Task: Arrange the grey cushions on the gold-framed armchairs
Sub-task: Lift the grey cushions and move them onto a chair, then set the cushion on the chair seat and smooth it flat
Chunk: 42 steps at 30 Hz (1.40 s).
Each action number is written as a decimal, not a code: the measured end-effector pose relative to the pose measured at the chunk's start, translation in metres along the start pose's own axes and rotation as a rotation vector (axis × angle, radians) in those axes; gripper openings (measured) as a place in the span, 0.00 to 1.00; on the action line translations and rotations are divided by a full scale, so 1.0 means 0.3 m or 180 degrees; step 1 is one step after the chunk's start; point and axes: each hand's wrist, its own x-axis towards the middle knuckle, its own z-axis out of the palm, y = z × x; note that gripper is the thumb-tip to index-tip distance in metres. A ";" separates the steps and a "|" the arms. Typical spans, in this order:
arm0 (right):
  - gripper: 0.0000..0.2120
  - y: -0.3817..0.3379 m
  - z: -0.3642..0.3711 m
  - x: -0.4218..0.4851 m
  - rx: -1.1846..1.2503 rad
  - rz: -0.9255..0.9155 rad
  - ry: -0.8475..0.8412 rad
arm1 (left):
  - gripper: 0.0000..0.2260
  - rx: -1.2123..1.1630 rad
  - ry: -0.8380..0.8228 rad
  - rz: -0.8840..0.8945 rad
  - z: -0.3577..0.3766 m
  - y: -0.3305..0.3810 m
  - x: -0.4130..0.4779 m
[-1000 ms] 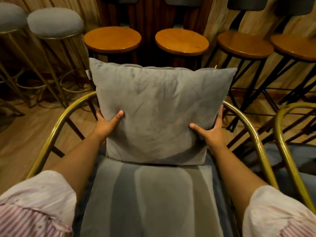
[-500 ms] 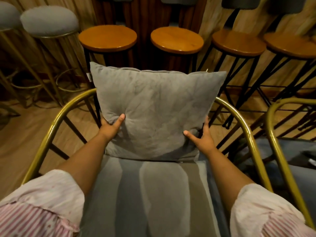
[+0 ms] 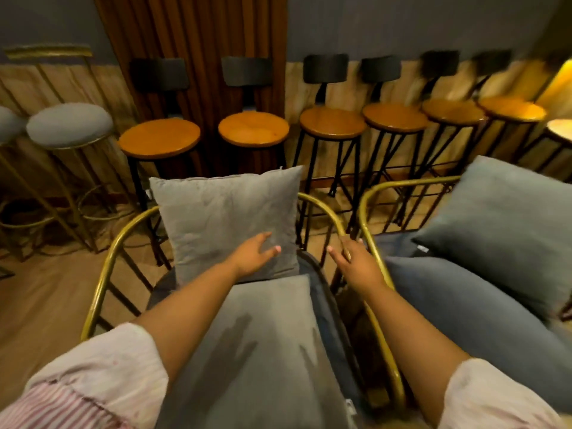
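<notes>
A grey square cushion (image 3: 226, 218) stands upright against the back of the near gold-framed armchair (image 3: 102, 274), above its grey seat cushion (image 3: 263, 351). My left hand (image 3: 257, 252) lies flat and open on the upright cushion's lower right part. My right hand (image 3: 356, 261) hovers open between the two chairs, over the gold rails, holding nothing. A second gold-framed armchair (image 3: 368, 196) on the right holds a tilted grey cushion (image 3: 507, 230) resting on a larger grey cushion (image 3: 464, 323).
A row of wooden-topped bar stools (image 3: 253, 131) with black legs lines the far wall. Grey padded stools on gold frames (image 3: 69, 125) stand at the left. The wooden floor (image 3: 37, 305) shows left of the near chair.
Both hands let go of the upright cushion's sides. My left hand moved onto its front; my right hand swung right toward the second chair. The view pulled back and turned right.
</notes>
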 end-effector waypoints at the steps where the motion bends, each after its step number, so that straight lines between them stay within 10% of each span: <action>1: 0.25 0.036 -0.052 -0.044 -0.0122 0.0008 0.0066 | 0.26 0.0087 -0.0092 0.0110 0.035 0.058 -0.026; 21: 0.29 1.046 -1.058 -0.396 0.0180 0.1302 0.1017 | 0.26 -0.0038 -0.0842 0.0802 1.013 1.105 0.059; 42: 0.29 1.604 -1.287 0.392 0.2067 0.1943 0.1617 | 0.34 -0.0842 -0.0615 0.0267 1.267 1.452 1.077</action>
